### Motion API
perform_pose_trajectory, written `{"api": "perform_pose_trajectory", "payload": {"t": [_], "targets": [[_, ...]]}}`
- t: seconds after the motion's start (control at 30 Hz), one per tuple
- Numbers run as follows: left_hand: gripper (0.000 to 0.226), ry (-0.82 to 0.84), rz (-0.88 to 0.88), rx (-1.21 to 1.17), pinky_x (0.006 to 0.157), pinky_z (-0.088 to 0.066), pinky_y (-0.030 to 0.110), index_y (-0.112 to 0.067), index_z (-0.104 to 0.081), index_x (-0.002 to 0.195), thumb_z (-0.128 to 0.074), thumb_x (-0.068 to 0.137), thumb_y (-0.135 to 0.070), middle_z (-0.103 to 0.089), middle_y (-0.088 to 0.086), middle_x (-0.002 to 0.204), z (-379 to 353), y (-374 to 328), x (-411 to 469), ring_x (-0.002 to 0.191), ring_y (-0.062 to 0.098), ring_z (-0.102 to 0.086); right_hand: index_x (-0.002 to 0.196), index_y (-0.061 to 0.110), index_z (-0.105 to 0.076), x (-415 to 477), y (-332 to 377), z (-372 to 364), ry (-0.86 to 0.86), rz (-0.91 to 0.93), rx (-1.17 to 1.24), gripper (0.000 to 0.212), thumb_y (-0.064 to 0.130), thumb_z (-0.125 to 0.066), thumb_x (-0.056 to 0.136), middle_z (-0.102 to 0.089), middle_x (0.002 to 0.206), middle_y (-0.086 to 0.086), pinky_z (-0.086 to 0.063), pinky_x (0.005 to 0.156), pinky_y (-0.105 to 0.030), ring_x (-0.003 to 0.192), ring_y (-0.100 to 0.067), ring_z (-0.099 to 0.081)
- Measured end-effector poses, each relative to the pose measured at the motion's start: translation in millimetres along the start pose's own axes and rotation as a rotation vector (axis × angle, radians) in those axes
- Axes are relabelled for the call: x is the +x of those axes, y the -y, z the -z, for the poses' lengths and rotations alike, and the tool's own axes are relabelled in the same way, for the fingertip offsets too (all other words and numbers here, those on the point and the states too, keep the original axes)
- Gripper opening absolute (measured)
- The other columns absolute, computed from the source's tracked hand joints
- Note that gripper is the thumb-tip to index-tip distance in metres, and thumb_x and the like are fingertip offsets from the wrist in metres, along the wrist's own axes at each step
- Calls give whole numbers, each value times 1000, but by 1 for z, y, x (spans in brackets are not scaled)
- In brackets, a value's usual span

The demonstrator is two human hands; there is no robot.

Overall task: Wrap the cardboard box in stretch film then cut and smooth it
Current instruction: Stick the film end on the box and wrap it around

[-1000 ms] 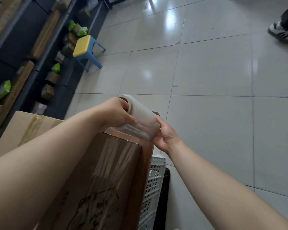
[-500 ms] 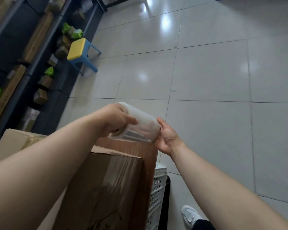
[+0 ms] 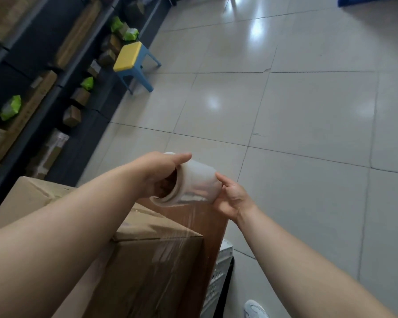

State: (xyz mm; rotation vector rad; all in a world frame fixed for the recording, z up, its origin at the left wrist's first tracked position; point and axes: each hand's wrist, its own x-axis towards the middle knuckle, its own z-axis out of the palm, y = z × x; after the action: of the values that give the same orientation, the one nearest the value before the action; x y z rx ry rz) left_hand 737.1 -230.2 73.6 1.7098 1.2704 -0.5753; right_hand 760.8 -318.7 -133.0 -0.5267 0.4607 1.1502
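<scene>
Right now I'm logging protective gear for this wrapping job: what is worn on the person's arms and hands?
Nothing shows: the left hand and right hand are bare, no gloves, rings or watch visible. Both forearms are uncovered as far as the frame shows; no sleeve edge appears.

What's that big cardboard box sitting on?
The cardboard box rests on a brown wooden surface, seemingly a tabletop; only its far edge shows. A white slatted crate stands beside it, lower down. Whatever lies directly beneath the box is covered by it and the arms.
</scene>
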Motion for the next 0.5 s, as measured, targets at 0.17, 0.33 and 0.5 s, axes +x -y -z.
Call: {"api": "perform_pose_trajectory", "payload": {"t": [0.17, 0.33, 0.5], "targets": [[18, -91, 36, -114, 53, -49, 28, -4, -56, 98, -58, 94, -21, -61, 12, 84, -1, -9, 15, 69, 22, -60, 139, 2, -50, 19, 14, -5, 2, -98, -48, 46, 27, -41, 100, -56, 134, -20, -38, 107, -46, 115, -34, -56], [29, -241, -51, 99, 72, -47, 30, 0, -65, 102, -68, 86, -25, -64, 15, 104, 10, -8, 37, 92, 26, -61, 119, 6, -60, 39, 33, -18, 39, -176, -147, 40, 34, -39, 102, -65, 116, -16, -42, 104, -44, 102, -29, -61], [26, -268, -56, 294, 61, -41, 29, -3, -65, 91, -71, 84, -28, -61, 8, 85, 17, -11, 42, 77, 21, -56, 115, 7, -61, 57, 32, -33, 60, -240, -245, 41, 40, -39, 102, -63, 126, -17, -41, 109, -48, 117, -31, -58]]}}
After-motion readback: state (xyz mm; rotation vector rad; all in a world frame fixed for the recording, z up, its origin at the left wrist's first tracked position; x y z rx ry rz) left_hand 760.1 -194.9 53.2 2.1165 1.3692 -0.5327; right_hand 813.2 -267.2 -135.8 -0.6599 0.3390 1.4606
